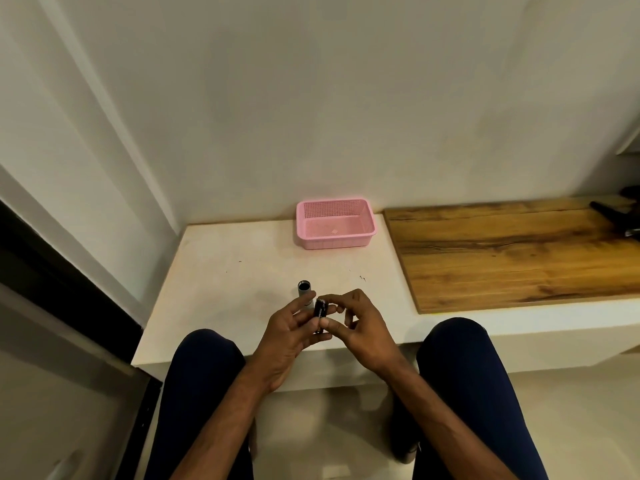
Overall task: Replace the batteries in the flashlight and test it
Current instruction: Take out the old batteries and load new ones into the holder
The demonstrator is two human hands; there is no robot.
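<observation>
left hand (287,336) grips grey cylindrical flashlight tube (305,291) | right hand (362,323) pinches black battery (320,315), tube's 5 o'clock | we should align squarely first

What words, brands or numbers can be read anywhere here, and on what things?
None can be read.
The black battery pinched by the right hand: any print on it is too small and blurred to read.
The grey flashlight in the left hand and the pink basket: no lettering shows.
</observation>
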